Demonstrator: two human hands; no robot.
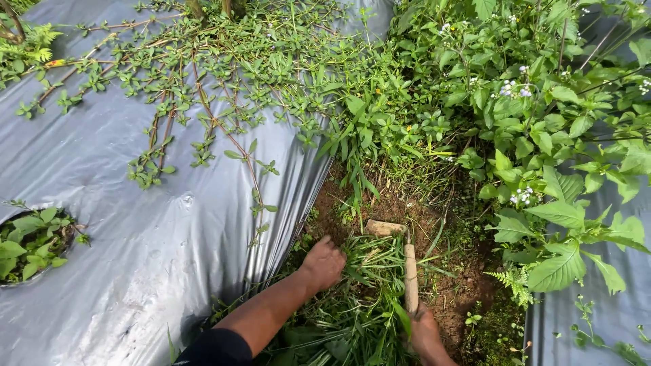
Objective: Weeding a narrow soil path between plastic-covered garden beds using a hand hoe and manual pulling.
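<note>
My left hand [323,263] is closed around a bunch of cut grass and weeds [366,298] lying in the furrow. My right hand [426,332] grips the wooden handle [411,278] of a small hoe-like tool. The tool's head [384,228] rests on bare brown soil [407,203] at the far end of the grass pile. The handle runs from the head back towards me.
Silver plastic mulch [135,203] covers the raised bed on the left, with creeping weeds [203,88] spread over it and a planting hole [34,240] holding a green plant. Tall leafy weeds with small white flowers [542,135] crowd the right. More plastic sheet [590,318] lies at lower right.
</note>
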